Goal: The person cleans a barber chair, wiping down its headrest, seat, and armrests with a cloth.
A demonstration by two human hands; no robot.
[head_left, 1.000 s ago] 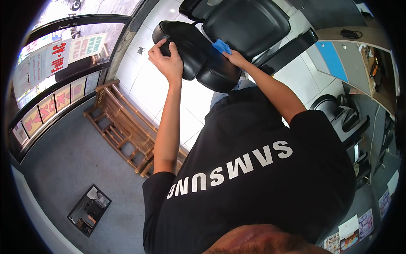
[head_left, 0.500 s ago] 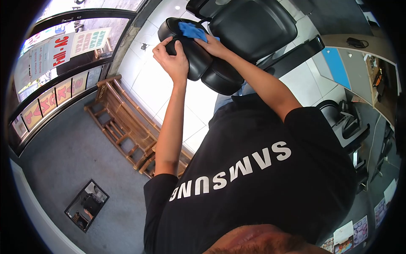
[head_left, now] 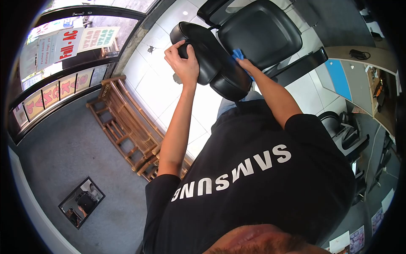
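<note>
A black padded chair stands before me, its backrest (head_left: 205,55) nearest and its seat (head_left: 262,31) beyond. My left hand (head_left: 185,65) grips the left part of the backrest, thumb and fingers around a rounded dark edge. On the seat-facing side of the backrest, my right hand (head_left: 246,67) is closed on a blue cloth (head_left: 238,54). Part of the cloth sticks out past the fingers; the rest is hidden behind the hand and the backrest.
A chair armrest (head_left: 302,63) extends to the right. A bamboo bench (head_left: 127,122) stands at left, near glass windows with signs. A small mirror (head_left: 81,203) sits at lower left. At right is a desk (head_left: 359,54) with a black cable (head_left: 359,54).
My right hand has moved with the blue cloth from the backrest's top left toward its right end, on the seat side. My left hand keeps its hold; the view has shifted slightly.
</note>
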